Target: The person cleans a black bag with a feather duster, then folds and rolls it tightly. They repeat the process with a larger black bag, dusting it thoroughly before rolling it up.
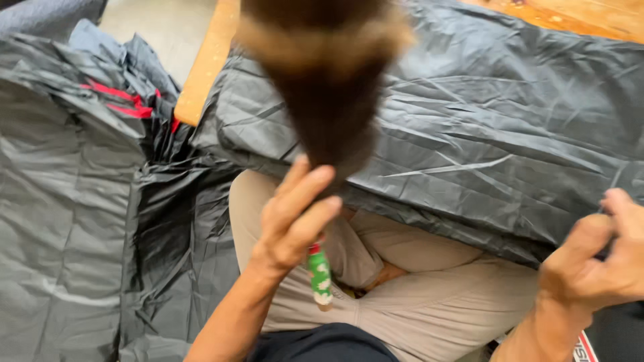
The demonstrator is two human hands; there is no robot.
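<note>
Feather duster (329, 87), brown with a paler band, rises blurred from the left hand (295, 218), whose fingers (305, 184) are curled together around its handle. Below those fingers the green, white-dotted handle end (320, 278) sticks out over the beige trousers (416, 295). Beyond the fingertips lies crumpled dark plastic sheeting (496, 127), draped over a wooden tabletop edge (208, 64); more sheeting (67, 214) with a red strip (117, 97) fills the room to the outer side of the left hand. The right hand (597, 258) pinches the sheeting's near edge, fingers pressed together, partly cut off by the frame. The duster's top is cut off too.
</note>
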